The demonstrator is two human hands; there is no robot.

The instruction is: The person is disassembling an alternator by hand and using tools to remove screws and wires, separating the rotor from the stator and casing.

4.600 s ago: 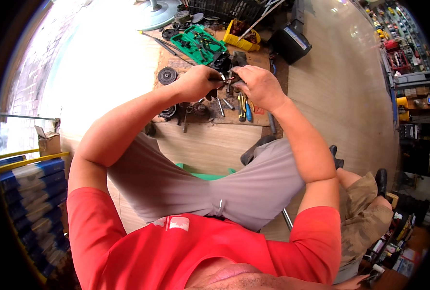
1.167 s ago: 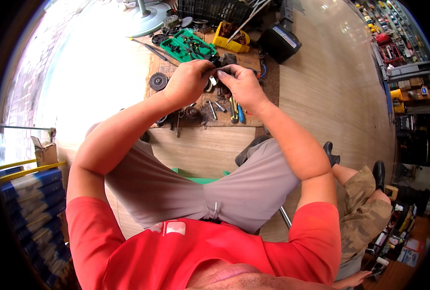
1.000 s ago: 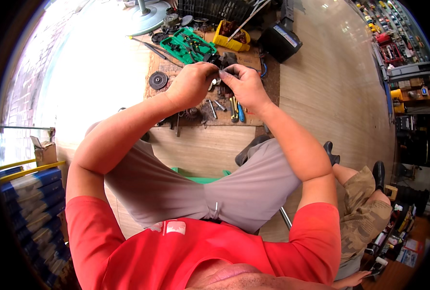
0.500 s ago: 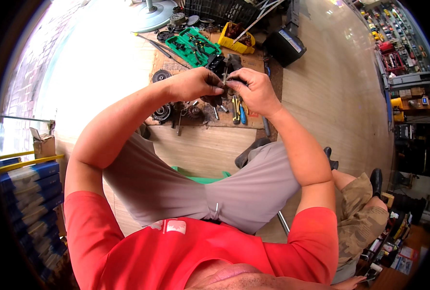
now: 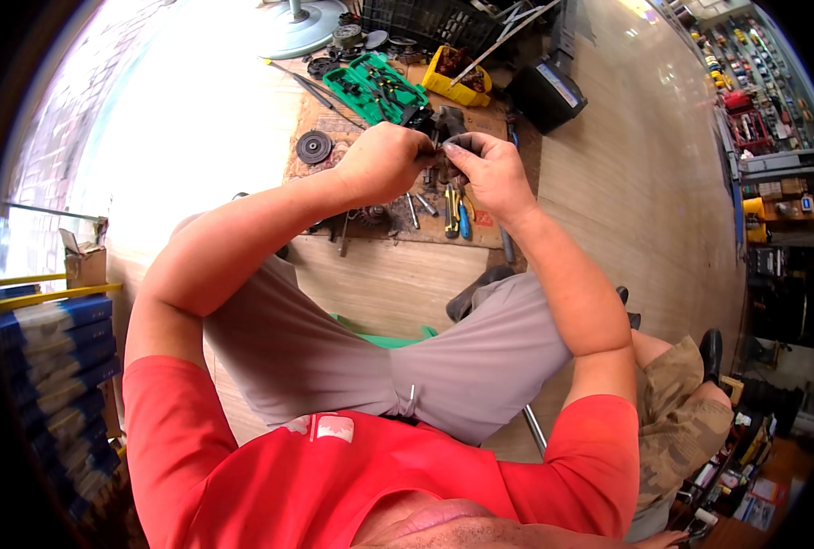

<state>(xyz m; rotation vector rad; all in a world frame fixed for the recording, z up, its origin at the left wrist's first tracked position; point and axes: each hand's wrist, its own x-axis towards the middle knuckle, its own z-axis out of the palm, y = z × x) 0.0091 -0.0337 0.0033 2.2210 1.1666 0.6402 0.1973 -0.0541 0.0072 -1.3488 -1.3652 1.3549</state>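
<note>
My left hand (image 5: 388,161) and my right hand (image 5: 485,172) meet above a worn cardboard work mat (image 5: 398,235), their fingers closed around something small and dark that I cannot make out. Behind the fingertips sits a dark, greasy metal part (image 5: 451,118). A black pulley disc (image 5: 313,146) lies left of my left hand. Below my hands are metal sockets (image 5: 413,212), yellow-and-black handled tools (image 5: 451,215) and a blue-handled tool (image 5: 464,222). Just beyond them an open green tool case (image 5: 372,84) holds black tools.
A yellow bin (image 5: 452,84), black crate (image 5: 407,20), battery-like black box (image 5: 549,96) and grey pedestal base (image 5: 299,41) stand behind. Blue boxes (image 5: 54,366) are stacked left, stocked shelves (image 5: 759,82) right. Another person's legs in camouflage shorts (image 5: 681,412) extend at lower right.
Over the last half second my left hand has turned and risen slightly, its fingertips now more hidden. Both hands stay together at the small object, where a silvery piece showed between them earlier.
</note>
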